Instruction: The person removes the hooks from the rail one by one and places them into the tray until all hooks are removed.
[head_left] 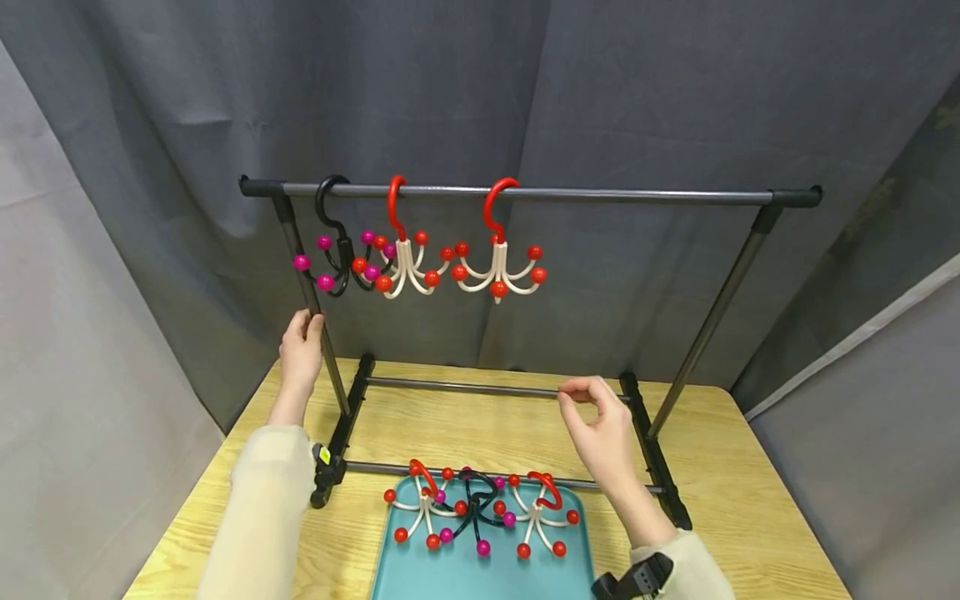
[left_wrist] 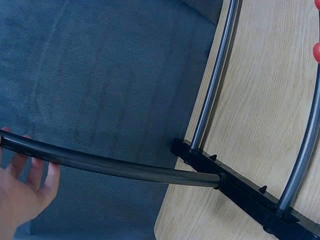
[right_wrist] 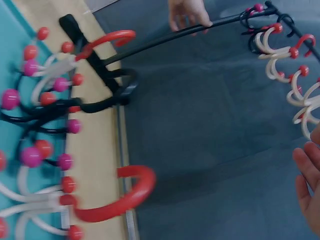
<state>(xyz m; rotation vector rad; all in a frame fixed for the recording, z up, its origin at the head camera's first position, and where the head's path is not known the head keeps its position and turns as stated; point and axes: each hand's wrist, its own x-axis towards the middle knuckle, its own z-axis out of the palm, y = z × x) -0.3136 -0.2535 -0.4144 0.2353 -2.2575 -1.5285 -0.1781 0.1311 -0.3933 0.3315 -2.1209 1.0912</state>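
Along the top rail of the rack (head_left: 637,197) hang three hangers, each with a curved hook and several ball-tipped arms. Nearest the rack's left end is a black hanger (head_left: 344,250) with magenta balls; next to it, a white hanger (head_left: 403,250) with red hook and balls; just left of the rack's middle, a second white hanger (head_left: 500,260), likewise coloured. The left grip (head_left: 301,350), a bare hand, curls round the rack's left post (head_left: 333,375), below the rail. The right grip (head_left: 598,417) holds nothing and hovers before the rack's right half, fingers loosely bent, thumb close to the index fingertip. Near the rack's lower front bar lies a blue-green tray (head_left: 480,577) bearing a left tray hanger (head_left: 426,502), a black tray hanger (head_left: 475,506) and a right tray hanger (head_left: 536,512), their hooks towards the rack. Beneath the rack extends a wood-grained counter (head_left: 750,475); behind the rack, a grey curtain (head_left: 637,92).
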